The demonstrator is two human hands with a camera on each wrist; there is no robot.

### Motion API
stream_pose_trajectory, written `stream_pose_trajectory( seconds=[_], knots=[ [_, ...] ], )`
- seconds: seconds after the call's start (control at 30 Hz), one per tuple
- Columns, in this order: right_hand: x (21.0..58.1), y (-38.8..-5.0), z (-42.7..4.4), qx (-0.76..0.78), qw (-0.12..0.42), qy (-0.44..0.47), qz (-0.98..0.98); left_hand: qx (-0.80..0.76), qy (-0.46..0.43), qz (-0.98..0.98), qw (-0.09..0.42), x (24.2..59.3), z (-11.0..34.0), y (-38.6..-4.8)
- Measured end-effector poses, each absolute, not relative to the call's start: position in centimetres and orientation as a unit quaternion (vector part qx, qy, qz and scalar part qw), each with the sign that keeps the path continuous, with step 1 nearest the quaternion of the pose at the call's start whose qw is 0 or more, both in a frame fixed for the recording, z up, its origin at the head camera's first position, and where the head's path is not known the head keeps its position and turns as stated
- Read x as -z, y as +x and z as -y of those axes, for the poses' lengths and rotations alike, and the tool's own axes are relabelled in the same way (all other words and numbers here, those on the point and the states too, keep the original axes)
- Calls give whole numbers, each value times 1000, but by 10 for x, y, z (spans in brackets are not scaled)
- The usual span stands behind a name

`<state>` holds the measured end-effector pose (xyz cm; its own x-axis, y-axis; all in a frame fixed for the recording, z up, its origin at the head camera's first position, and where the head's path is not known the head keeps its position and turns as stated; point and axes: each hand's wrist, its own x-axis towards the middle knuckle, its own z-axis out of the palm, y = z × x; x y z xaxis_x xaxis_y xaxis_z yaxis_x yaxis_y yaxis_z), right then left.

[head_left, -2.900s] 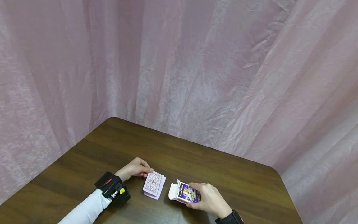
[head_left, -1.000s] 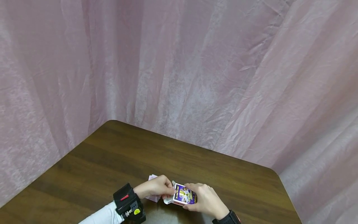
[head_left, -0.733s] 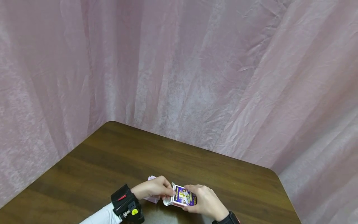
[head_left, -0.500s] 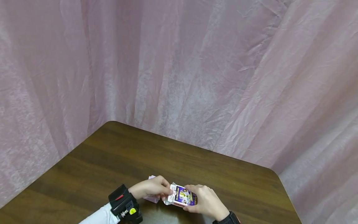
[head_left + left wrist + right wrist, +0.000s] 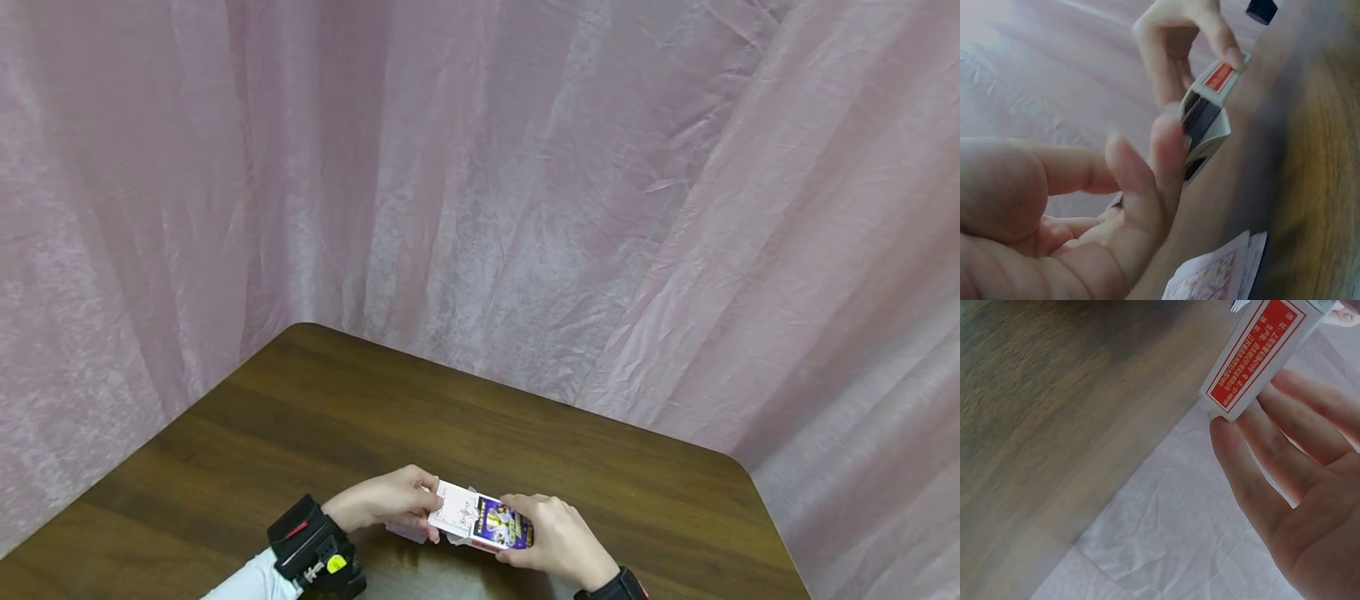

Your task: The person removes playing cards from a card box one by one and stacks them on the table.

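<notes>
Two bare hands share one slim cardboard box (image 5: pixel 501 525) over the wood-grained desk (image 5: pixel 450 408): the right grip (image 5: pixel 558 537) pinches its sides, the left grip (image 5: pixel 392 500) pinches flat cards (image 5: pixel 454 510) at its open end. One other card stack (image 5: pixel 1213 275), mostly hidden in the head view, shows ornate backs in the left-wrist view; only the right-wrist view resolves the red panel's (image 5: pixel 1257 353) lettering.

White patterned playing cards (image 5: pixel 455 507) are protruding from an open purple card box (image 5: pixel 501 523); a pink-patterned card stack (image 5: pixel 1207 275) is lying nearby.
</notes>
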<state>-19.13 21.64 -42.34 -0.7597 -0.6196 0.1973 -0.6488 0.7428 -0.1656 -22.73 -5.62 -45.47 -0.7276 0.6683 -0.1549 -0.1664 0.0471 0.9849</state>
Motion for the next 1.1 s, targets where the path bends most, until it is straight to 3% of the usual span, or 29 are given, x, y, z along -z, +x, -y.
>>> stream_pose_trajectory(
  seconds=[0.53,0.83,1.1],
  knots=[
    [426,-193,-221,-114,66,335,933,-677,206,-642,294,453,108,-262],
    [428,-193,-222,-117,66,335,933,-635,119,-718,261,463,113,-278],
    [430,-193,-221,-119,61,333,933,-597,97,-764,224,473,109,-293]
  ],
)
